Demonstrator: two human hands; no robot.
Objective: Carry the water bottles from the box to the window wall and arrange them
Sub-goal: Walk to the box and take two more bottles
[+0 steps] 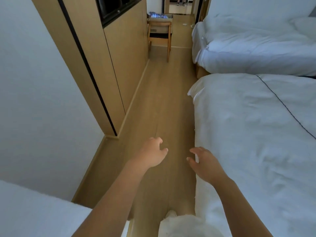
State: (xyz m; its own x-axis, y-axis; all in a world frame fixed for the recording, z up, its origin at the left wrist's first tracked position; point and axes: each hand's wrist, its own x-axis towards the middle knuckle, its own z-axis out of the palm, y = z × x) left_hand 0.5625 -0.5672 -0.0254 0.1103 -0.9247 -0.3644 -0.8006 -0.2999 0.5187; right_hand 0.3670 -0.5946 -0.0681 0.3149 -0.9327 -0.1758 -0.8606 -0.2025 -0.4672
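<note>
Far down the aisle a box (168,18) sits on a wooden chair (159,36), with clear blue-labelled water bottles (157,15) showing above its rim. Both my hands are held out low in front of me over the wooden floor, far from the box. My left hand (152,153) has loosely curled fingers and holds nothing. My right hand (204,162) is also loosely curled and holds nothing, close to the edge of the near bed.
A narrow wooden-floor aisle (162,103) runs between a wood-panelled wall (126,53) on the left and two white beds (256,134) on the right. A white wall (34,100) stands at the near left. A person's feet (181,3) show in the far doorway.
</note>
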